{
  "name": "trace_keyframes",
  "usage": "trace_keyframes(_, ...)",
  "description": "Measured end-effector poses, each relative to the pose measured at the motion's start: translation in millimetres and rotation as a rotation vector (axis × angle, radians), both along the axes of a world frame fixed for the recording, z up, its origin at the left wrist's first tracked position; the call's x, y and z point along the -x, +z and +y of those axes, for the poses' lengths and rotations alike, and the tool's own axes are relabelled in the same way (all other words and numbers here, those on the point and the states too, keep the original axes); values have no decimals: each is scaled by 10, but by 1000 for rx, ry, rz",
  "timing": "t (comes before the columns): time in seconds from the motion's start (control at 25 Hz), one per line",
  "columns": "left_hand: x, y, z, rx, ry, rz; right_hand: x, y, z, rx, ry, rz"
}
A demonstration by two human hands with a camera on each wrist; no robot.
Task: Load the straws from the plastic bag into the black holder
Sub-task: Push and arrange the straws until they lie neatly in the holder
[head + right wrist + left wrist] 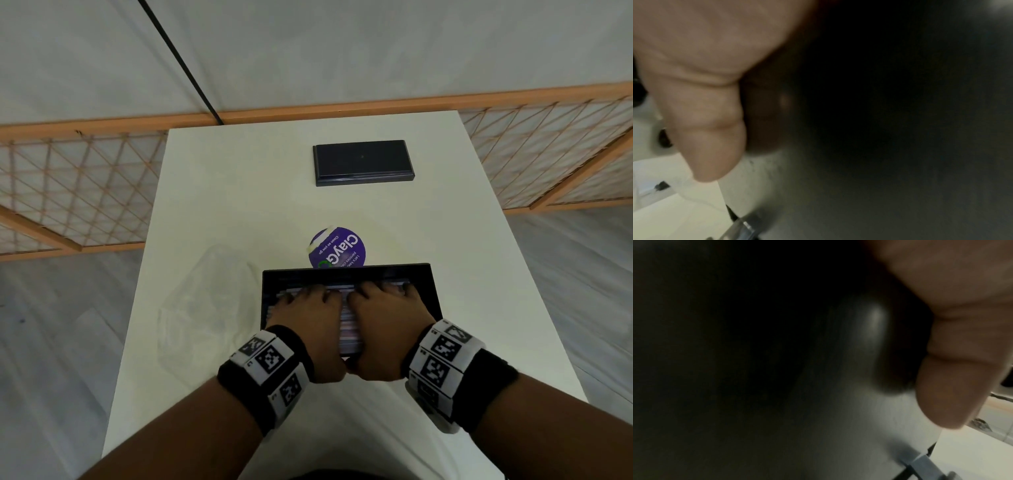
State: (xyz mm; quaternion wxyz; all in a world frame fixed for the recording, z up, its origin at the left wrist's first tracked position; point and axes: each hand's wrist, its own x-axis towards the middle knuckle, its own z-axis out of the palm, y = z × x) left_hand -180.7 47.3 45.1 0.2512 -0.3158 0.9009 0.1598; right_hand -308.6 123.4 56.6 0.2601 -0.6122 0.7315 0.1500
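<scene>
Left hand [310,318] and right hand [385,320] press flat on straws [347,323] in the black holder [424,274]; wrist views show only thumbs.

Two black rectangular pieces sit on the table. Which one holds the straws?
The near black holder, under both hands, left and right, has straws inside. The far black piece lies flat, closed side up, untouched.

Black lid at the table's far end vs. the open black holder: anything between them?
Head view: a round purple sticker lies between the flat black rectangular lid and the black holder; otherwise bare white table.
</scene>
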Motion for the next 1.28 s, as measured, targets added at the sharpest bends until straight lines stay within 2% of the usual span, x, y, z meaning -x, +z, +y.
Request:
trace_keyframes(0.72,-12,-14,41,-40,33,55,-12,-19,25,39,-20,-21)
trace_keyframes(1.04,-24,80,122,37,9,36,-17,32,22,-10,-14,-5)
trace_keyframes(1.28,-38,55,101,-8,44,54,-25,35,45,60,-23,-20)
